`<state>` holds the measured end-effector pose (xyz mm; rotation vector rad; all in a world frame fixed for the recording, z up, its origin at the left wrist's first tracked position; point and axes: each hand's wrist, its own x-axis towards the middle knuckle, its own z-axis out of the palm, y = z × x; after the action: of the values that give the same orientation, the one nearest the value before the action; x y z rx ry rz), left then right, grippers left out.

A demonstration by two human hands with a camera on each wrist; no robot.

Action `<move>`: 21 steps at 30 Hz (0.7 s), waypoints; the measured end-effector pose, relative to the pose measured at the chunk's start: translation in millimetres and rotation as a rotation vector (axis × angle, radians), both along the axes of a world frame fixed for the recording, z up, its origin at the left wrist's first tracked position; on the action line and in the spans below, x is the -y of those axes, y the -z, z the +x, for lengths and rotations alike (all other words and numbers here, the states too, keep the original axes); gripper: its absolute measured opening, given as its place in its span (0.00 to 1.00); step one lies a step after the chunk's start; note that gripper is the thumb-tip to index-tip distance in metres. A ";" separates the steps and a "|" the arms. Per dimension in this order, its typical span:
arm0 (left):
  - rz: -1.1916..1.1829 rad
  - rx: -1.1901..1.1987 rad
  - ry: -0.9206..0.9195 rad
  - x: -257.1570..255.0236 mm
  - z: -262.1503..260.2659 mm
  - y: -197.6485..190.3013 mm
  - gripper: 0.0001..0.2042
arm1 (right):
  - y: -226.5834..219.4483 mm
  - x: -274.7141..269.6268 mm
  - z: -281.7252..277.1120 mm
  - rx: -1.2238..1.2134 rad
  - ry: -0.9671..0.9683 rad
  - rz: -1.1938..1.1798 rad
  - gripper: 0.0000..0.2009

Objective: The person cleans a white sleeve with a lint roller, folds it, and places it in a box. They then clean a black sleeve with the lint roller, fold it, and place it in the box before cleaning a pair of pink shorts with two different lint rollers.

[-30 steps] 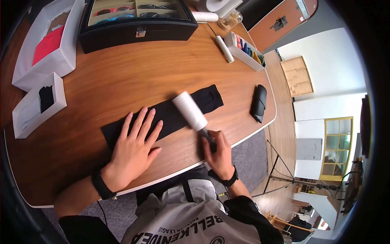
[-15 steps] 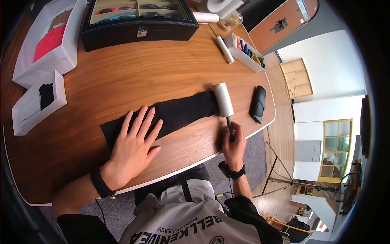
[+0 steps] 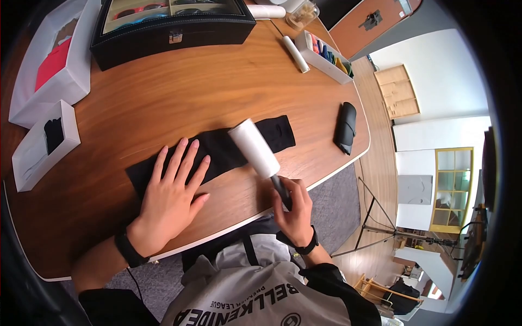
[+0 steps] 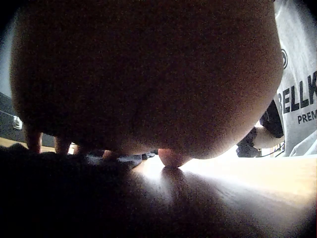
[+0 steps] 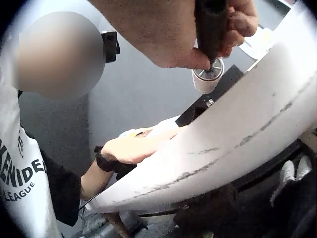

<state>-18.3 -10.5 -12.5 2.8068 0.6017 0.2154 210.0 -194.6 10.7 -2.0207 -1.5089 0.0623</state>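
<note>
A long black cloth (image 3: 220, 149) lies flat across the wooden table. My left hand (image 3: 173, 198) rests on its left end, palm down with fingers spread; in the left wrist view the fingertips (image 4: 62, 145) touch down at the dark cloth. In my right hand (image 3: 295, 212) is the black handle of a lint roller (image 3: 254, 149), whose white cylinder is over the cloth's right half. The right wrist view has the right hand (image 5: 198, 34) curled round the handle (image 5: 210, 29). Whether the roller touches the cloth cannot be told.
A black glasses case (image 3: 346, 128) lies near the table's right edge. Along the back stand a black display box (image 3: 174, 39) and a white box of colourful items (image 3: 324, 62), with a thin white roll (image 3: 296, 54) between. Two white boxes (image 3: 76, 81) (image 3: 69, 130) stand at the left.
The roller went right to the cloth's end, then came back left over the cloth in my right hand. My left hand stays on the cloth. The head view has shifted slightly.
</note>
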 end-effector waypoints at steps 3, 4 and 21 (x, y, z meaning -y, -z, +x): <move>0.008 -0.009 -0.001 -0.7 -1.0 -1.1 0.34 | 8.5 -2.0 4.5 0.001 0.052 -0.080 0.16; 0.000 -0.011 0.001 -1.2 -2.1 -1.3 0.34 | 11.6 -1.8 10.7 0.022 0.058 -0.060 0.15; -0.037 -0.008 0.011 -2.0 -4.3 -4.3 0.34 | 22.7 8.1 48.1 0.110 0.301 0.085 0.12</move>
<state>-22.6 -8.5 -8.2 2.7758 0.5864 0.1891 258.1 -202.7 -12.0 -2.1873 -1.2320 -0.2335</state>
